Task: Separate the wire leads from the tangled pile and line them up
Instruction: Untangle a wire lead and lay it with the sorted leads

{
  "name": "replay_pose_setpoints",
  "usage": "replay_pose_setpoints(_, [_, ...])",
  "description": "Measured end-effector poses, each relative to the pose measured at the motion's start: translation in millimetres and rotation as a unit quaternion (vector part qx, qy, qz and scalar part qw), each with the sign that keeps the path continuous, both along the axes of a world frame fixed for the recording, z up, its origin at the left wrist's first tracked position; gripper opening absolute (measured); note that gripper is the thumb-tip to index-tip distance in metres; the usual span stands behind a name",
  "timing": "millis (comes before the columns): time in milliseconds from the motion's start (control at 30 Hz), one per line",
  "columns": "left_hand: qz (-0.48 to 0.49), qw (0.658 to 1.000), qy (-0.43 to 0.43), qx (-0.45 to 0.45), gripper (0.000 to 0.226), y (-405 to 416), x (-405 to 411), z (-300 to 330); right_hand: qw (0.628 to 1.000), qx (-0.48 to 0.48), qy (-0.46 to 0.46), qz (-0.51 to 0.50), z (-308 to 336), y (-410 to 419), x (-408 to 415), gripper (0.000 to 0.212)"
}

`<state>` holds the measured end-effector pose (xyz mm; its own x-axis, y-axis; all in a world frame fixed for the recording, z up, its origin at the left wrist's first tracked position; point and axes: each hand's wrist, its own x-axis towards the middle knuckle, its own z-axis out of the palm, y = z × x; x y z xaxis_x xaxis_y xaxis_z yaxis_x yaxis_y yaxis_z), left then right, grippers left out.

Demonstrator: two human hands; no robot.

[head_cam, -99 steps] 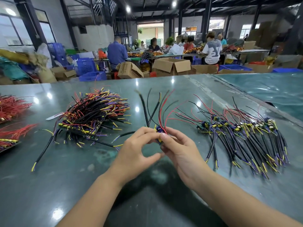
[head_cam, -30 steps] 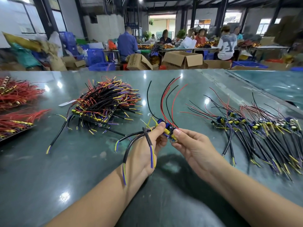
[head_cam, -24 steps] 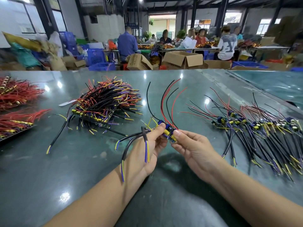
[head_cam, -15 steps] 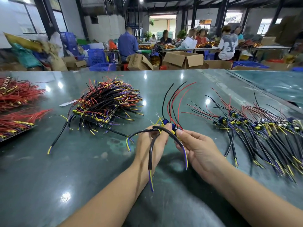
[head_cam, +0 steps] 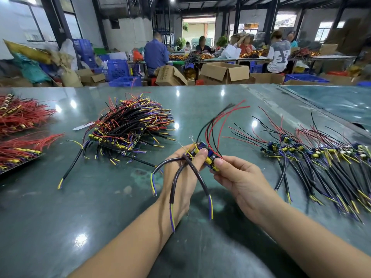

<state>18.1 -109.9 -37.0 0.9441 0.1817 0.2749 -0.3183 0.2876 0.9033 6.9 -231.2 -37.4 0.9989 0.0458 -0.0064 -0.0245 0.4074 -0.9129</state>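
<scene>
Held above the glossy green surface [head_cam: 60, 227], between both hands: a small bunch of wire leads [head_cam: 206, 155] on blue boards with yellow parts. Left hand [head_cam: 180, 177] grip curled round thick black sheathed cables drooping in loops, purple and yellow cores bared at the tips. Right hand [head_cam: 239, 177] grip pinching the boards' near end; thin red and black strands arching upward. Lay heaped to the left, a bristly tangled pile [head_cam: 130, 127]; fanned flat at right, a lined-up row [head_cam: 321, 163]
</scene>
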Motion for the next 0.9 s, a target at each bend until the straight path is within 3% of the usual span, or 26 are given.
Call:
replay_pose_setpoints(267, [-0.097, 0.986, 0.111, -0.079, 0.015, 6, 0, 3, 0.999, 0.022, -0.001, 0.025, -2, -2, 0, 0.018])
replay_pose_setpoints(633, [-0.138, 0.955, 0.229, -0.128, 0.02, 11, 1, 6, 0.998, 0.053, 0.0, 0.043, -5, -1, 0, 0.031])
replay_pose_setpoints(767, [-0.141, 0.952, 0.234, -0.14, 0.019, 15, 2, 10, 0.998, 0.051, -0.008, 0.037, -5, 1, -1, 0.023])
replay_pose_setpoints(900, [-0.133, 0.949, 0.245, -0.146, 0.038, 16, 2, 13, 0.997, 0.065, 0.013, 0.039, -3, 0, -1, 0.017])
